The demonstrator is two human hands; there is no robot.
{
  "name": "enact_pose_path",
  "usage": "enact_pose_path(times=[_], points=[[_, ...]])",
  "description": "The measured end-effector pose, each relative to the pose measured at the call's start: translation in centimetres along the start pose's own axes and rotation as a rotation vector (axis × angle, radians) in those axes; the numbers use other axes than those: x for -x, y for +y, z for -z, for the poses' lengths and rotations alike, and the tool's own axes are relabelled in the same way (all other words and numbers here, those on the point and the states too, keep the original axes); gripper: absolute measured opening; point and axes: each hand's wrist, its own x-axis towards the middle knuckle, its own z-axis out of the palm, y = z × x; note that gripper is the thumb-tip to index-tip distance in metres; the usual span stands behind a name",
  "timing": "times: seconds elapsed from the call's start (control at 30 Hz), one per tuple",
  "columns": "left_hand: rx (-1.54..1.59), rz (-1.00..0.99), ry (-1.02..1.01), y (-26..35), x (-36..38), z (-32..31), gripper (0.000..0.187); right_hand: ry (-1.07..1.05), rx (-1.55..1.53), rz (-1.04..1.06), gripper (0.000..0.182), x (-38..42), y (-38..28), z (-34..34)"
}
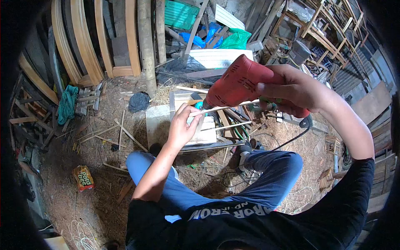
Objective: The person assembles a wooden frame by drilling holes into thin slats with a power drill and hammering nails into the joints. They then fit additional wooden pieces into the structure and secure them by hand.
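My right hand is wrapped round the grip of a red corded power drill, its nose pointing down and to the left. The fingers of my left hand pinch the left end of a thin wooden strip, which runs to the right beneath the drill. The drill's chuck is right at my left fingertips, overlapping the strip; the bit's tip is hidden. Below my hands is a low wooden work box with pale blocks on it. Behind the chuck shows a round teal thing.
A black cord trails from the drill past my right knee. Wood scraps and a snack packet lie on the sawdust-covered floor at left. Curved wooden frames lean at the back left. A bamboo post stands beside them.
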Motion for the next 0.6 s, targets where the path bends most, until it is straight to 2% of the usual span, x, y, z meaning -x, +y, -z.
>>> enact_pose_path(times=[0.6], points=[[-0.022, -0.022, 0.010, -0.02, 0.01, 0.01, 0.013, -0.017, -0.018, 0.017, 0.033, -0.30, 0.38, 0.15]])
